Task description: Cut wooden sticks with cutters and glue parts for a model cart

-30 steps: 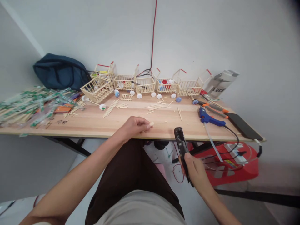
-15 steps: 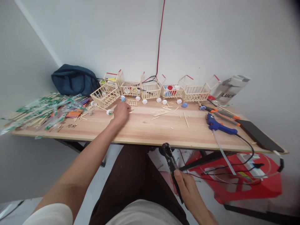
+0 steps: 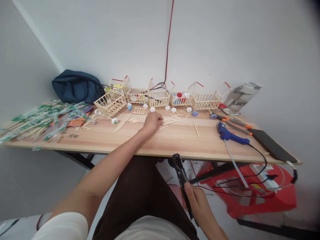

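Observation:
My left hand [image 3: 152, 122] is over the middle of the table, its fingers drawn together beside a scatter of short wooden sticks [image 3: 172, 121]. What the fingertips pinch, if anything, is too small to make out. Below the table's front edge, my right hand [image 3: 198, 201] is wrapped around the handles of black pliers [image 3: 180, 170], jaws pointing up. Left of my left hand lie a bundle of longer thin sticks [image 3: 122, 122] and a small ladder-like stick panel [image 3: 139, 111]. A tilted stick cart [image 3: 111, 102] with bottle-cap wheels stands nearby.
More stick carts [image 3: 160, 99] with red handles line the wall. Wrapped sticks [image 3: 32, 121] and a blue bag [image 3: 77, 87] fill the left side. At right are a blue glue gun [image 3: 231, 135], orange-handled pliers [image 3: 237, 125], a dark slab [image 3: 273, 145] and a carton [image 3: 243, 96]. A red stool [image 3: 270, 206] stands below.
My left hand has moved right, from beside the tilted cart to the loose sticks, uncovering the stick bundle. My right hand keeps the pliers in about the same place. The view has shifted slightly.

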Demonstrator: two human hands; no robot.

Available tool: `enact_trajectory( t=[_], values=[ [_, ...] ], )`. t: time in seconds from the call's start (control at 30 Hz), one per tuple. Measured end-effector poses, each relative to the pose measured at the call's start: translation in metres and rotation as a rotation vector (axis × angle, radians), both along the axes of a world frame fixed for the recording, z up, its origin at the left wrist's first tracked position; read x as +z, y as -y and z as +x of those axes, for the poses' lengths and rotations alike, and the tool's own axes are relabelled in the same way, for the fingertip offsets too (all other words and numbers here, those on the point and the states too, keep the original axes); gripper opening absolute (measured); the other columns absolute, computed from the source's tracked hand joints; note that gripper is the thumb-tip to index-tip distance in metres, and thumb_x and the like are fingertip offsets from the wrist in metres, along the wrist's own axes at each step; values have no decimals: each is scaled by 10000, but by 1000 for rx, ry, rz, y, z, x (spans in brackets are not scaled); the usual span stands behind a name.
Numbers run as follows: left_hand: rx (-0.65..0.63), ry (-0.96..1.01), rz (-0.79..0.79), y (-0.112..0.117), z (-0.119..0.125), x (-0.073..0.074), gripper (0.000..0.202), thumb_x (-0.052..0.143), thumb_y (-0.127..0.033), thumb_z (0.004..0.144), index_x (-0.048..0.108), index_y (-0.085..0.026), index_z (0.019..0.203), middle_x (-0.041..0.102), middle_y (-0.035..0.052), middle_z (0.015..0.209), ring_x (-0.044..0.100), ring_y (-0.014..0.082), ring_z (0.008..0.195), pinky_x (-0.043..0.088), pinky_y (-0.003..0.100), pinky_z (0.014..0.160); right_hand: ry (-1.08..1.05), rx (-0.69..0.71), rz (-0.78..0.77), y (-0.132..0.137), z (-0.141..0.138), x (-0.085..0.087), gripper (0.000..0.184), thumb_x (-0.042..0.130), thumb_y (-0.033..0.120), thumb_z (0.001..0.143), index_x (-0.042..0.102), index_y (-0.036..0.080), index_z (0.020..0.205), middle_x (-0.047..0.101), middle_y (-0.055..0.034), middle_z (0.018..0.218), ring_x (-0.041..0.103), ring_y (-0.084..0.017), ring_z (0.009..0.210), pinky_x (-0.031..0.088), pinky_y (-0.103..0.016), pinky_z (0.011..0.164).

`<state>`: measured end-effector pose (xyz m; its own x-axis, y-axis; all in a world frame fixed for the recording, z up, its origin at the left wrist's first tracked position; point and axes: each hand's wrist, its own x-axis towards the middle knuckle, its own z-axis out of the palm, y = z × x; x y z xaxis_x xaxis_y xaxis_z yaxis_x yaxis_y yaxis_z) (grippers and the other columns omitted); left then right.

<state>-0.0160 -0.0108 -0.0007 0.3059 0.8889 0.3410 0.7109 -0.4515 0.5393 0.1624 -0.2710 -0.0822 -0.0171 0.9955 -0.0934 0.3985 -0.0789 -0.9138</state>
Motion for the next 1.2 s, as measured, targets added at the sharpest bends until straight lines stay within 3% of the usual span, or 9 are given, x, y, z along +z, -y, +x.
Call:
enact_trajectory(
  t=[0.2,0.53,0.83,1.07,1.2],
  values=[
    [2,-81,-39,-15,25,0,68,626,-88,658,688,-114,663,667,89,735,579,187,727,408,286,687,-18,-29,-3,1,-2,5,585,274,612,931,481,201,569,494,1,438,500,-134,441,352,-234,472],
    [6,-221,-42,-26,15,2,125,560,-32,668,605,-145,640,649,99,753,577,232,802,395,306,716,-9,-5,-27,0,0,0,612,260,630,925,492,199,557,508,-1,438,509,-129,437,359,-229,472],
    [-46,-253,-45,-14,12,6,149,512,-27,683,585,-142,743,643,122,803,582,256,809,398,336,733,-3,-11,-57,1,-2,0,605,264,641,918,492,195,579,510,7,431,508,-122,418,362,-223,458],
    [-111,-242,-72,-7,6,3,146,497,-17,710,566,-142,740,630,139,891,561,259,920,396,353,864,8,10,-56,0,0,-7,605,254,629,925,493,202,570,526,-6,438,533,-135,437,377,-225,464],
    [-80,-160,-101,1,3,-1,158,476,2,729,543,-141,731,612,148,917,545,267,961,373,382,929,27,10,-51,1,-1,-8,622,250,655,912,497,203,564,535,-10,439,533,-136,435,383,-223,465]
  ],
)
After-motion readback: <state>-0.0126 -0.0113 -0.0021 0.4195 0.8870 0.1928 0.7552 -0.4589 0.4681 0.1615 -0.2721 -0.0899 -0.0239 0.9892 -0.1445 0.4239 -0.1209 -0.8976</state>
